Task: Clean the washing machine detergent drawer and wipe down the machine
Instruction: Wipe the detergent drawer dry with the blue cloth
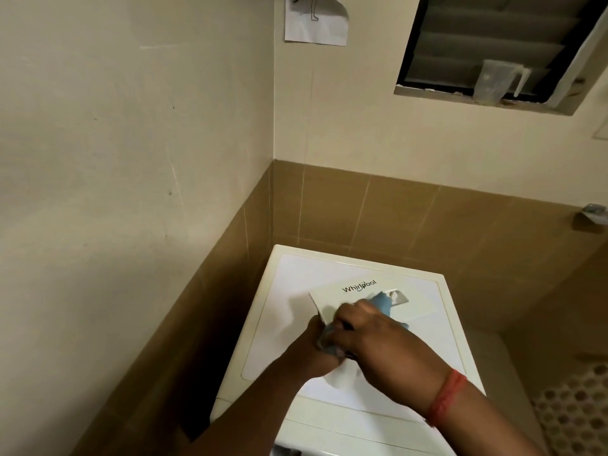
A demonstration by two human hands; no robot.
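A white washing machine (279, 324) stands in the corner, seen from above. Over its top lies or hovers the white detergent drawer (332, 297), its front panel printed with a brand logo and a recessed handle. My left hand (311, 345) grips the drawer's near left end. Pressed onto the drawer's front, my right hand (378, 334) is closed on a light blue cloth (383, 301). Part of the cloth also shows between my two hands. A red thread band circles my right wrist.
Cream walls with brown tiles close in on the left and behind the machine. A louvred window (487, 37) holds a clear plastic jug (493, 82) on its sill. A paper sheet (312, 24) hangs on the wall. A patterned floor (572, 416) lies to the right.
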